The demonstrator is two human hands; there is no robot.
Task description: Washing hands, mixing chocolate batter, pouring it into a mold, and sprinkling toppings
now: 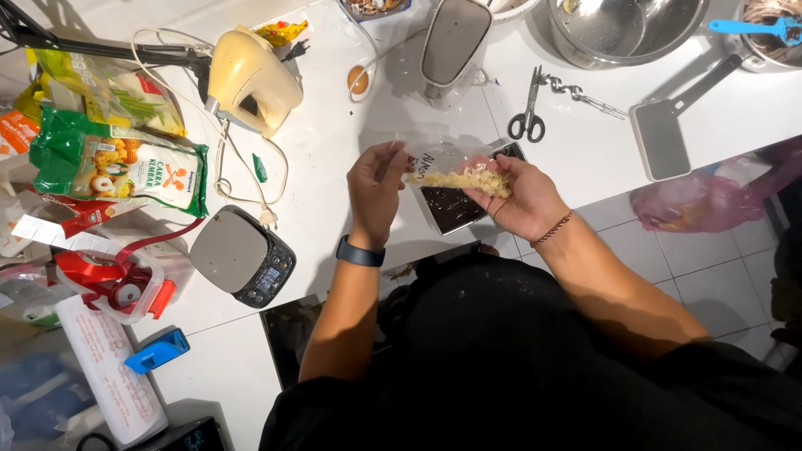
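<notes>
My left hand (pixel 375 189) and my right hand (pixel 520 199) are raised over the white counter's front edge. Between them stretches a clear plastic bag (pixel 439 163) holding pale yellow flaked pieces (pixel 468 179). The right palm cups the filled end of the bag. My left fingers pinch the bag's other end. Just beneath the bag lies a flat dark rectangular container (pixel 449 206) on the counter. A dark band circles my left wrist and a thin bracelet my right.
A grey kitchen scale (pixel 241 255) sits left of my hands. Behind are black-handled scissors (pixel 529 113), a cream hand mixer (pixel 248 79), a steel bowl (pixel 622 29), a grey scraper (pixel 660 138), a green flour bag (pixel 117 167) and a red-lidded box (pixel 117 280).
</notes>
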